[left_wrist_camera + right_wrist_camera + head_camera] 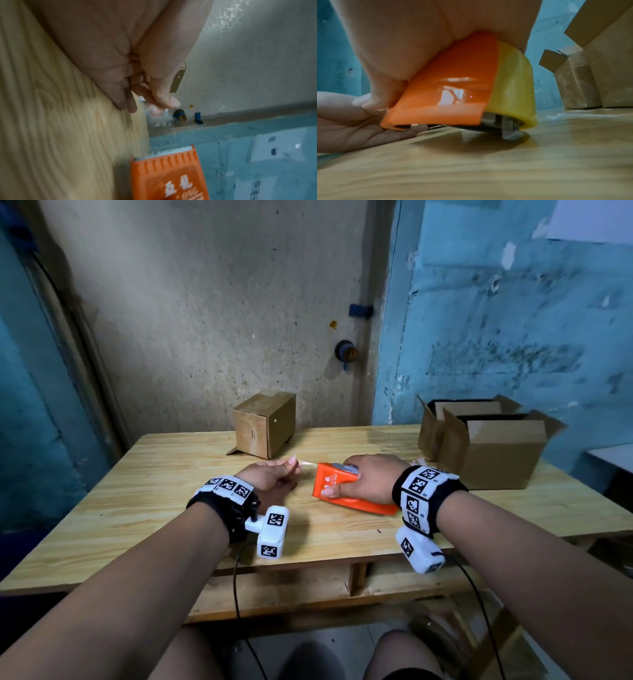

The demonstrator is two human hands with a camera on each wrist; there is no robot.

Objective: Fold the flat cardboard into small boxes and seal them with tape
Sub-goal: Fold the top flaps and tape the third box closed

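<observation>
A: With the orange tape dispenser (346, 491) as your reference on the wooden table (137, 508), log the hands

B: Your right hand (368, 479) lies over the dispenser, fingers and thumb curled round its body; the right wrist view shows the yellowish tape roll (513, 86) seated in it, roll edge down on the table

A: And the other hand?

B: Your left hand (270, 477) sits just beside the dispenser's toothed blade end, thumb and forefinger pressed together on the free end of the clear tape (305, 463); the remaining fingers are curled in. The strip runs from that pinch back to the dispenser

A: Boxes?

B: One folded small box (265, 422) stands beyond the dispenser near the wall, a flap sticking out at its base. Two open cardboard boxes (493, 446) stand to the dispenser's right, flaps up, touching each other

A: Anything blurred?

B: Left wrist view is smeared; the tape there reads only as a faint glint
</observation>
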